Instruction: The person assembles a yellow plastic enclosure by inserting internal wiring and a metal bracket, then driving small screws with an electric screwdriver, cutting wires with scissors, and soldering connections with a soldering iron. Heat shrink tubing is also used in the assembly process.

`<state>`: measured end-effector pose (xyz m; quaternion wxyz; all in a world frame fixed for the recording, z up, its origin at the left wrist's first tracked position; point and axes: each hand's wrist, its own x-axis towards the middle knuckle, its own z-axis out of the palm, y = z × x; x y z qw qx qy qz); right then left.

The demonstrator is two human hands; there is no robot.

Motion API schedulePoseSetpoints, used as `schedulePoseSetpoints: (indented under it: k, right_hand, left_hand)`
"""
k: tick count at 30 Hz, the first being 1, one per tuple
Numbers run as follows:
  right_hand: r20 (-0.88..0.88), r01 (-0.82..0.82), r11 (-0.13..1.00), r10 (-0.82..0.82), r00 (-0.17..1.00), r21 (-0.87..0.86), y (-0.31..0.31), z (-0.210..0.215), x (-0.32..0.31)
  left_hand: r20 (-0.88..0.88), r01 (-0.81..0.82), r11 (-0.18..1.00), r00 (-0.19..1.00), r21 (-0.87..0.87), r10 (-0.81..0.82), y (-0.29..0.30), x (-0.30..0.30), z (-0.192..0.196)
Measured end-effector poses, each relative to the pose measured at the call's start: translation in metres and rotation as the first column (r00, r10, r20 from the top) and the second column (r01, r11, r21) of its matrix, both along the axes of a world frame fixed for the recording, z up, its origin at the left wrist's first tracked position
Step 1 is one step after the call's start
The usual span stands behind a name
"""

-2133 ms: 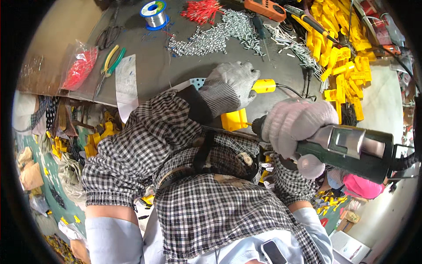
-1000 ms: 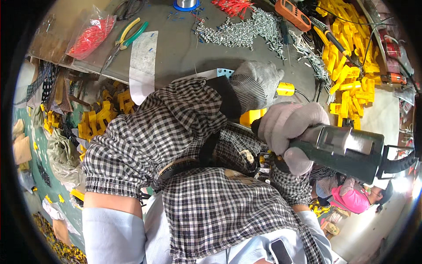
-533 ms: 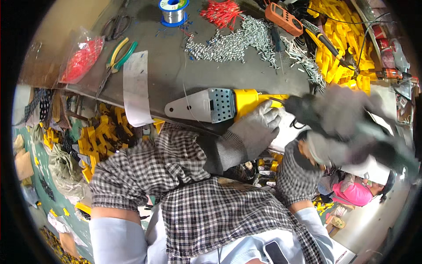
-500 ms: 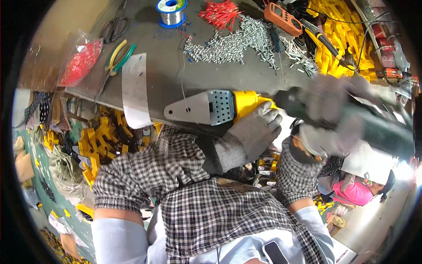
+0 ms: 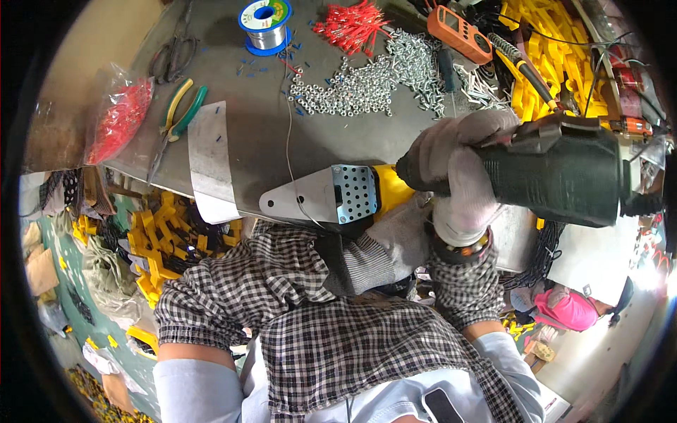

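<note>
right hand [image 5: 458, 169]: grey knit glove, clenched round the front neck of a bulky dark green-black power tool [image 5: 557, 176]; tool body ran out to the right, held above the desk edge
left hand [image 5: 398, 236]: grey knit glove, checked sleeve; pressed up against the yellow end of a flat grey metal piece with a perforated square patch [image 5: 331, 197]; fingers hidden under the piece and the other hand, could not tell whether gripping or only bracing
metal piece: lay at the near edge of the grey desk [image 5: 254, 92], tapered rounded tip pointing left, yellow end just beside the tool's nose
thin wire [image 5: 289, 141]: ran down the desk and across the metal piece
white paper strip [image 5: 208, 162]: left of the piece, hanging over the desk edge
yellow and green handled pliers [image 5: 180, 106]: just beyond the strip
clear bag of red bits [image 5: 116, 120]: far left
spool of silver solder wire [image 5: 264, 21]: far edge, upright
heap of silver nuts and screws [image 5: 374, 77]: middle of desk
bunch of red terminals [image 5: 352, 25]: beyond the heap
orange handheld meter [image 5: 458, 32]: right of the terminals
pile of yellow plastic parts [image 5: 543, 49]: far right of desk
more yellow plastic parts [image 5: 166, 236]: on floor below the desk, left
</note>
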<state>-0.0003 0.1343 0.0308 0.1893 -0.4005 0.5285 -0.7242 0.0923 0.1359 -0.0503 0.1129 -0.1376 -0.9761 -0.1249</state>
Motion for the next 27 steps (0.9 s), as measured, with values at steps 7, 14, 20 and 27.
schedulePoseSetpoints:
  k: [7,14,20,27]
  right_hand:
    - [0.272,-0.024,0.992,-0.011,0.962,0.126,0.018,0.041,-0.017]
    - [0.378,0.198,0.928,-0.068,0.923,-0.317,0.073,0.041,-0.057]
    - [0.65,0.552,0.809,-0.312,0.693,-0.201,0.081,-0.024,-0.094]
    - [0.718,0.467,0.849,-0.163,0.677,-0.248,0.07,-0.045,-0.093]
  left_hand:
    - [-0.148,0.071,0.974,0.988,0.217,-0.039,-0.017,0.011,0.034]
    - [0.014,-0.492,0.839,0.864,0.233,0.503,-0.07,0.051,0.006]
    - [0.037,-0.535,0.826,0.842,0.18,0.538,-0.07,0.054,0.01]
    - [0.03,-0.516,0.809,0.847,0.281,0.53,-0.075,0.057,0.002]
